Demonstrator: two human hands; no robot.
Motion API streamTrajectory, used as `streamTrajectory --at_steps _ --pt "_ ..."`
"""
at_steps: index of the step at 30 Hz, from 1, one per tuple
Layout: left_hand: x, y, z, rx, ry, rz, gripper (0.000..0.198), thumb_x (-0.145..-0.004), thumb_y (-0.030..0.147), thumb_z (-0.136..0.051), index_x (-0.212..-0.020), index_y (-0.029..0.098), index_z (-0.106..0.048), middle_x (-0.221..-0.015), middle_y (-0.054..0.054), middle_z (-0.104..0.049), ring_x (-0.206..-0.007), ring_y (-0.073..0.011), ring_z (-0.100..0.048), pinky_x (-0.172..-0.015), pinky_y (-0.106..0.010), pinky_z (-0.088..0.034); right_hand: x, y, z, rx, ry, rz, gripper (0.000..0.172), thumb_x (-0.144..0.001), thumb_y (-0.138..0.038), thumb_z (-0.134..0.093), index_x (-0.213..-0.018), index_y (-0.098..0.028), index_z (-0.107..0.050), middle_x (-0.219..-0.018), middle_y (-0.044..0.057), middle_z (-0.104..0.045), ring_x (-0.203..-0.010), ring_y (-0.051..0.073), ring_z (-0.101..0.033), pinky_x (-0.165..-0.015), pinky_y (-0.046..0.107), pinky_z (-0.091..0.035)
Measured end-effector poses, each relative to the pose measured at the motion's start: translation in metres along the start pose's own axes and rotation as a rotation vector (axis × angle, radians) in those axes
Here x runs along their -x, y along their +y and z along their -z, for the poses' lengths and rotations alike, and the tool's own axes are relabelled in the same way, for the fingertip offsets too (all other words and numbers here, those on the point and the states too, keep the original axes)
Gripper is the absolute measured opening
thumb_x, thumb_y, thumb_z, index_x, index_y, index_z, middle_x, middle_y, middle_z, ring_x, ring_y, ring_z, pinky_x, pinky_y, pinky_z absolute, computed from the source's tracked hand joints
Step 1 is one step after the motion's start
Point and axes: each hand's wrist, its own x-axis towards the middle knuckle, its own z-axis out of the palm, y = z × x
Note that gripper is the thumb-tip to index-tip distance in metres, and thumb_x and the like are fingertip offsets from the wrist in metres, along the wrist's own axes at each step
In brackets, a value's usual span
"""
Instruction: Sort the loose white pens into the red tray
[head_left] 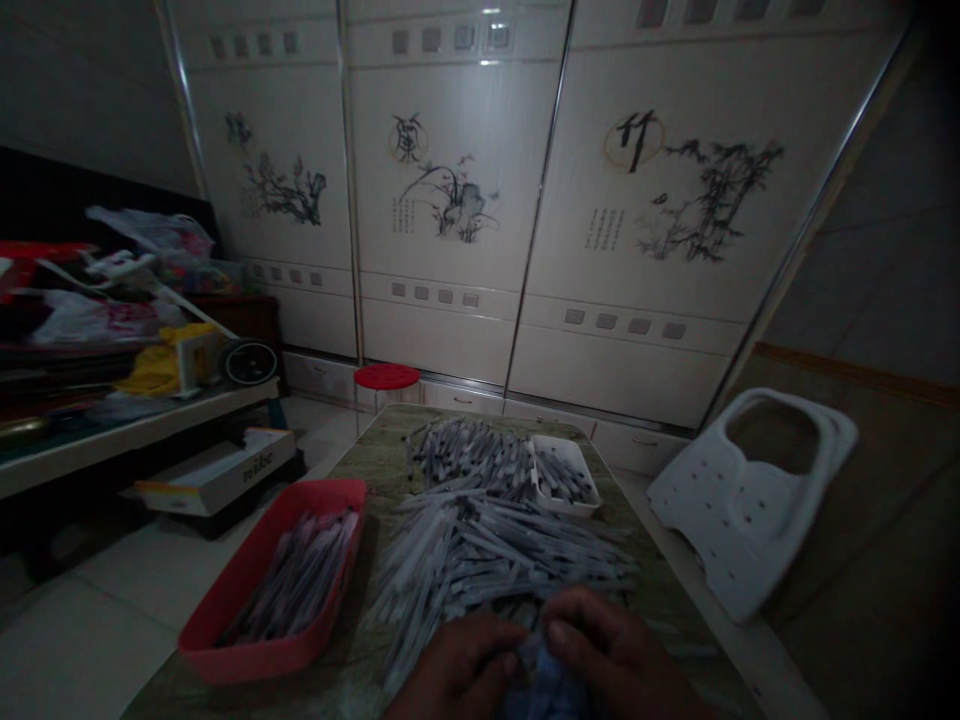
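Observation:
My left hand and my right hand meet at the near edge of a small table. Their fingers are curled together on a bluish bundle that I cannot make out clearly. Just beyond my hands lies a big heap of thin grey-white sticks. More of these sticks are piled at the table's far end. A red tray at the left holds several sticks. A small white tray at the far right holds darker ones.
A white perforated plastic seat leans at the right. A red stool stands behind the table before painted wardrobe doors. At the left a low shelf carries bags and clutter, with a flat box on the floor.

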Motion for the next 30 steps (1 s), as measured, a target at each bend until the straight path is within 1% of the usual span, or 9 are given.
streamTrajectory --at_steps 2,4,7,10,14,20,25,27,30 --pt "-0.001 0.004 0.001 -0.024 -0.036 -0.009 0.032 -0.097 0.039 -0.055 -0.116 0.023 -0.076 -0.097 -0.006 -0.075 -0.092 -0.022 -0.066 -0.086 -0.029 -0.048 0.001 0.002 -0.001 0.036 0.006 0.019 0.036 -0.095 -0.053 -0.054 -0.083 -0.02 -0.064 -0.075 -0.001 -0.059 -0.074 0.019 -0.055 -0.069 0.03 -0.041" --pt "-0.002 0.007 0.0 -0.048 -0.064 -0.019 0.032 -0.097 0.036 -0.054 -0.117 0.022 -0.075 -0.096 -0.007 -0.075 -0.094 -0.0226 -0.066 -0.086 -0.03 -0.047 0.0 0.006 -0.005 0.123 0.057 0.007 0.04 -0.095 -0.054 -0.052 -0.073 -0.022 -0.055 -0.068 -0.003 -0.051 -0.068 0.018 -0.051 -0.064 0.029 -0.037" --pt "-0.001 0.006 -0.003 -0.044 -0.041 -0.019 0.032 -0.097 0.036 -0.055 -0.117 0.024 -0.076 -0.099 -0.007 -0.076 -0.096 -0.0227 -0.065 -0.088 -0.03 -0.047 0.0 0.006 -0.009 0.203 0.115 -0.016 0.046 -0.097 -0.058 -0.046 -0.066 -0.024 -0.045 -0.064 -0.004 -0.045 -0.065 0.017 -0.048 -0.061 0.029 -0.034" --pt "0.001 0.004 -0.005 -0.012 -0.014 -0.016 0.033 -0.098 0.04 -0.055 -0.117 0.024 -0.076 -0.099 -0.006 -0.076 -0.096 -0.0226 -0.064 -0.09 -0.03 -0.047 0.003 0.0 -0.005 0.125 0.105 -0.021 0.047 -0.102 -0.057 -0.038 -0.072 -0.023 -0.051 -0.068 -0.003 -0.052 -0.067 0.018 -0.053 -0.063 0.029 -0.037" --pt "0.002 0.004 -0.005 0.024 -0.02 -0.019 0.033 -0.098 0.042 -0.054 -0.115 0.025 -0.076 -0.096 -0.005 -0.075 -0.093 -0.0216 -0.064 -0.088 -0.028 -0.047 0.007 -0.003 0.003 0.131 -0.023 0.009 0.035 -0.099 -0.049 -0.048 -0.087 -0.02 -0.064 -0.078 0.0 -0.061 -0.077 0.02 -0.058 -0.069 0.029 -0.041" --pt "0.002 0.006 -0.008 -0.021 -0.019 -0.033 0.03 -0.098 0.036 -0.055 -0.117 0.024 -0.075 -0.102 -0.005 -0.076 -0.096 -0.0209 -0.065 -0.09 -0.029 -0.048 0.004 0.011 -0.008 0.438 0.095 0.014 0.041 -0.102 -0.05 -0.039 -0.07 -0.024 -0.043 -0.068 -0.004 -0.049 -0.067 0.017 -0.053 -0.064 0.03 -0.034" --pt "0.001 0.009 -0.005 -0.03 -0.037 -0.001 0.029 -0.097 0.03 -0.054 -0.116 0.024 -0.074 -0.105 -0.005 -0.077 -0.099 -0.0206 -0.067 -0.09 -0.028 -0.049 0.005 0.006 -0.008 0.356 0.046 0.038 0.036 -0.103 -0.048 -0.038 -0.078 -0.024 -0.05 -0.076 -0.002 -0.056 -0.075 0.019 -0.059 -0.068 0.028 -0.04" --pt "0.001 0.009 -0.005 -0.036 -0.035 -0.012 0.028 -0.097 0.032 -0.055 -0.115 0.024 -0.075 -0.103 -0.005 -0.077 -0.098 -0.0207 -0.067 -0.089 -0.028 -0.05 0.005 0.009 -0.007 0.386 0.037 0.066 0.035 -0.104 -0.046 -0.038 -0.079 -0.024 -0.05 -0.077 -0.001 -0.057 -0.075 0.019 -0.059 -0.068 0.029 -0.04" --pt "0.002 0.005 -0.007 -0.044 -0.023 -0.046 0.029 -0.098 0.035 -0.055 -0.117 0.026 -0.075 -0.102 -0.005 -0.077 -0.097 -0.0208 -0.067 -0.091 -0.028 -0.049 0.003 0.016 -0.01 0.486 0.085 0.061 0.04 -0.104 -0.049 -0.037 -0.073 -0.025 -0.045 -0.07 -0.002 -0.055 -0.069 0.018 -0.057 -0.065 0.029 -0.037"
